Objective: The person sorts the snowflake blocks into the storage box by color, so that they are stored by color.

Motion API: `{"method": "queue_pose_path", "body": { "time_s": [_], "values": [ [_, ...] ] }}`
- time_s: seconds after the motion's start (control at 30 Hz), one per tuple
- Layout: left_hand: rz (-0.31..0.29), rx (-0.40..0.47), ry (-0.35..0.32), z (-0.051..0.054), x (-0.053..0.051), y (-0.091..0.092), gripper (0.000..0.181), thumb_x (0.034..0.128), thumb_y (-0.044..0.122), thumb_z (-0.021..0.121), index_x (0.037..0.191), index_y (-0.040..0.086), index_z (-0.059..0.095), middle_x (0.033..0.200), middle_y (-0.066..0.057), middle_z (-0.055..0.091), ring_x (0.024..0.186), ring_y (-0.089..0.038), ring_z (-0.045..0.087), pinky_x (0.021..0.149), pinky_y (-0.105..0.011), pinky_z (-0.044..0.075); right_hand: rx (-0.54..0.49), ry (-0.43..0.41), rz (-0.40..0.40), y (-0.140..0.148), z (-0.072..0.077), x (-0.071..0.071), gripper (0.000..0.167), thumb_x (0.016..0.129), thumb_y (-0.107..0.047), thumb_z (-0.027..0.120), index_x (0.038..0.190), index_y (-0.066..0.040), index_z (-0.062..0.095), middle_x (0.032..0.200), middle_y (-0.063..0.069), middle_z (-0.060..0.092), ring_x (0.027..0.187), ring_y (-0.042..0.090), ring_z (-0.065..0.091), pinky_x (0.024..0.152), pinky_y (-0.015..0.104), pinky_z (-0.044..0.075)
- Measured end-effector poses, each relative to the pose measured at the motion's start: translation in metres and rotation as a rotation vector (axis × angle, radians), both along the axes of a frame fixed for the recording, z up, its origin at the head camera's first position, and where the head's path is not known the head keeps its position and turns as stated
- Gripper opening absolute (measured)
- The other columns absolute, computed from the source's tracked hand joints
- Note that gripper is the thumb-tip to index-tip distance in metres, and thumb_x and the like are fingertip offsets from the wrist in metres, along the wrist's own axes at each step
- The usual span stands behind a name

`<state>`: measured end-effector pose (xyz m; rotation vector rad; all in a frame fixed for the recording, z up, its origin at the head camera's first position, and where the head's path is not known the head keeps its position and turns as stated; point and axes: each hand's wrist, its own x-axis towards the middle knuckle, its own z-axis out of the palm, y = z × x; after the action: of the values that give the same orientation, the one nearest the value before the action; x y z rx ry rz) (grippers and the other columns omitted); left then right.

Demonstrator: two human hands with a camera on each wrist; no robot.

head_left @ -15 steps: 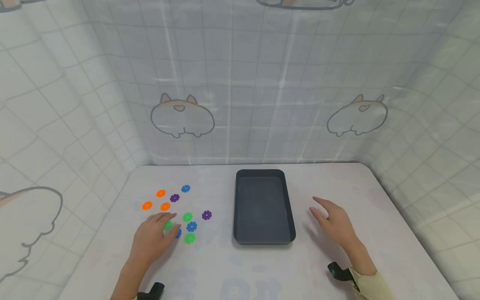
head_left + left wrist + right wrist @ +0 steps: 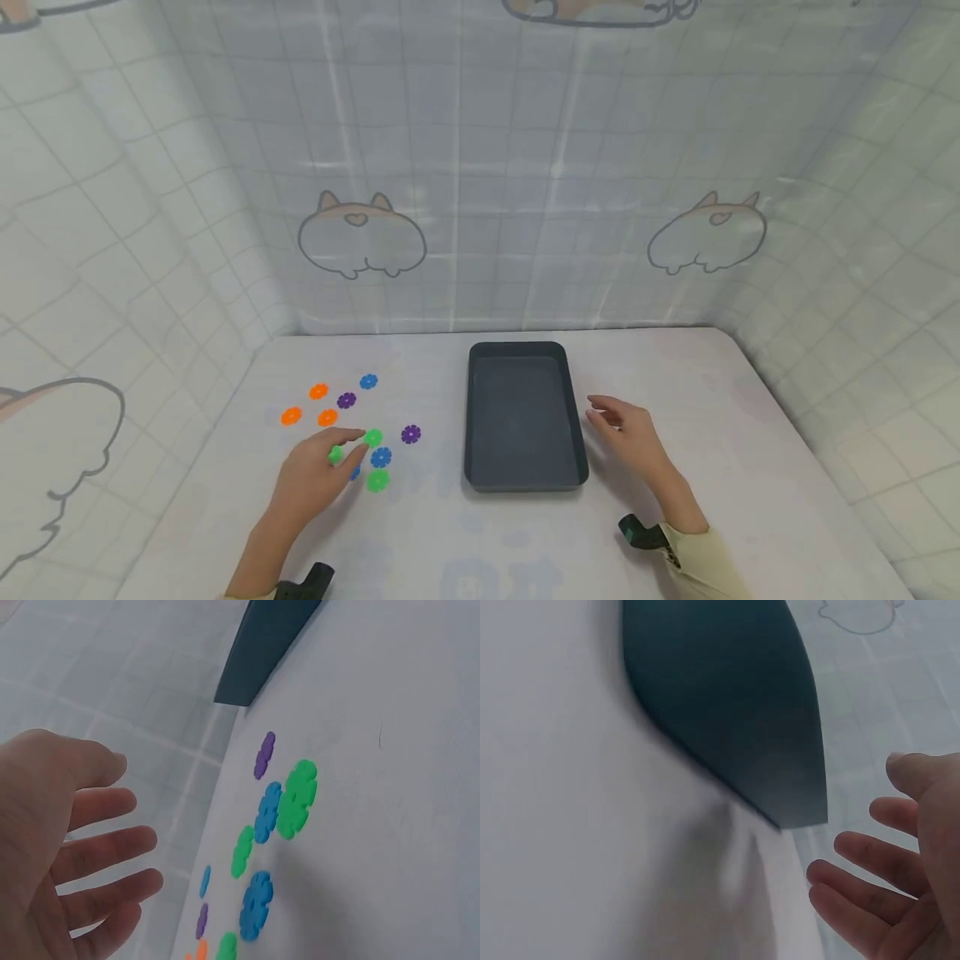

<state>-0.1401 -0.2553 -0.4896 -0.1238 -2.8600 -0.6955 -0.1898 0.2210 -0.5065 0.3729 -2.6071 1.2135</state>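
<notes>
My head cam is mostly pale grid-pattern backdrop (image 2: 465, 167) w/ cartoon animal prints, then the white surface (image 2: 420, 542) below it. Biggest item on that is the dark tray (image 2: 522, 417), a bit R of ctr, long sides running away from me. It looks stiff & shallow, prob. light-to-med. wt. and smooth, so it might skid if bumped; I'd take it by a long side, thumb over the rim, fingers on the outer wall. My right grip (image 2: 637, 437) hangs just beside the tray's R wall, thumb & fingers parted, slightly bent, nothing held; R wrist cam shows a gap, so no contact AFAICT. My left grip (image 2: 307, 475) hangs over the near part of the disc group, thumb well off the fingers, also holding nothing; L wrist cam puts it apart from every piece. Smallest: eleven flat notched discs lying on the surface L of the tray, i.e. three orange discs (image 2: 318, 391), three green discs (image 2: 378, 481), three blue discs (image 2: 381, 457) and two purple discs (image 2: 411, 434); one green & one blue are part-hidden behind the left grip. They look like thin, stiff plastic: prob. v. light, a bit slick, not fragile. Lying flat, they'd be awkward to lift, so I'd pinch opp. edges w/ thumb & index tips, using the notches for bite.
</notes>
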Motion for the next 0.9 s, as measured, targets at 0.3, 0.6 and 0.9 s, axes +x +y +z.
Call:
{"method": "queue_pose_path", "body": {
  "time_s": [0.3,0.6,0.9],
  "values": [
    [-0.027,0.043,-0.081,-0.004,-0.013,0.011,0.029,0.0902,0.033,0.069,0.114,0.016,0.072,0.112,-0.003,0.069,0.106,-0.028,0.062,0.087,-0.051,0.051,-0.068,-0.059,0.001,-0.019,-0.007,-0.004,0.036,0.095,-0.025,0.066,0.125,-0.006,0.066,0.113,0.012,0.069,0.089,0.024,0.069,0.073,0.039,0.057],
    [-0.047,0.046,-0.086,-0.010,-0.020,0.014,0.029,0.0882,0.029,0.072,0.113,0.014,0.072,0.112,-0.004,0.069,0.105,-0.028,0.063,0.085,-0.049,0.052,-0.067,-0.164,-0.066,-0.036,-0.011,-0.011,0.038,0.095,-0.025,0.065,0.129,-0.009,0.063,0.118,0.013,0.066,0.088,0.022,0.068,0.066,0.031,0.055],
    [-0.065,0.040,-0.072,-0.017,-0.030,0.022,0.029,0.0864,0.030,0.074,0.110,0.014,0.073,0.098,-0.001,0.068,0.091,-0.022,0.063,0.077,-0.042,0.055,-0.073,-0.157,-0.106,-0.036,-0.019,-0.014,0.041,0.095,-0.019,0.064,0.135,-0.009,0.058,0.120,0.019,0.064,0.088,0.023,0.068,0.070,0.035,0.056]
  ]
}}
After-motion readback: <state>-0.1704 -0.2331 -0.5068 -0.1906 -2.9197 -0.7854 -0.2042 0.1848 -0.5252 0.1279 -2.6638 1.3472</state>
